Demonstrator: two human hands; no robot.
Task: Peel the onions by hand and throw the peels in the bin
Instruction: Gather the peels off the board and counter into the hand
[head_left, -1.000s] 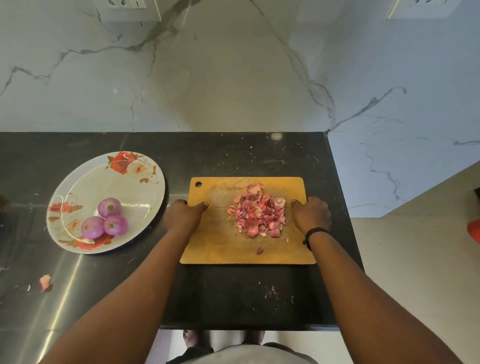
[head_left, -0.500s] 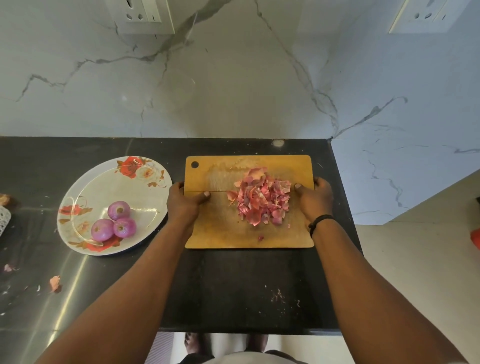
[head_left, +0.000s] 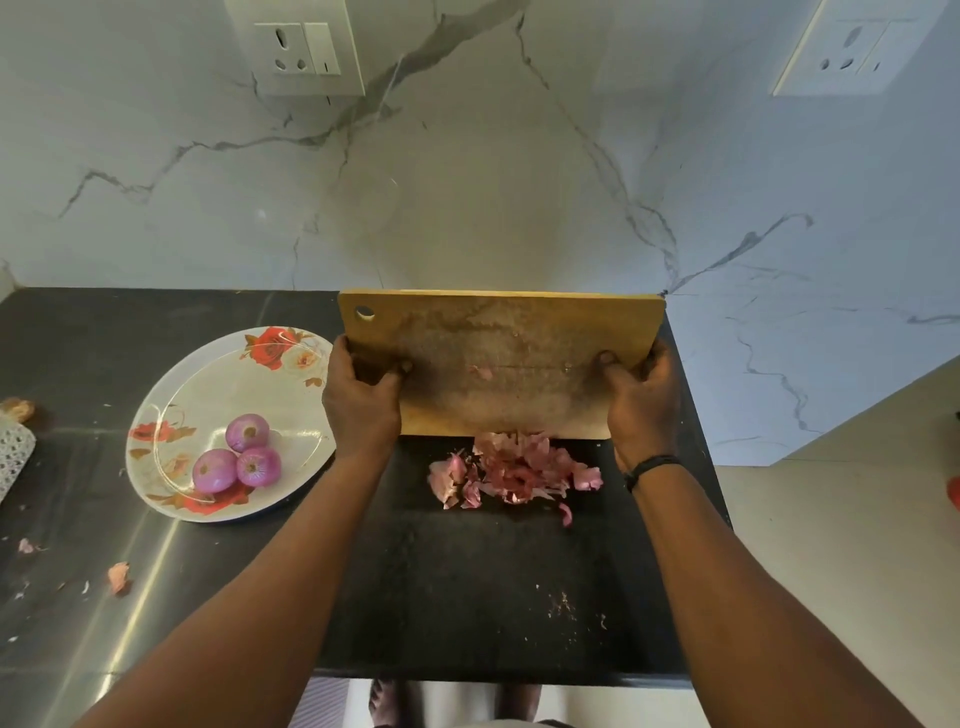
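Now the wooden cutting board (head_left: 498, 358) is tipped up on its near edge, where half a second ago it lay flat; left hand (head_left: 361, 400) and right hand (head_left: 641, 400) grip its side edges, thumbs on the face. Peel pile (head_left: 511, 473) has slid off onto the black counter (head_left: 467, 597), one scrap (head_left: 482, 371) left stuck to the board. Three peeled onions (head_left: 241, 457) sit on the floral plate (head_left: 208, 364); peels need gathering, no bin in view.
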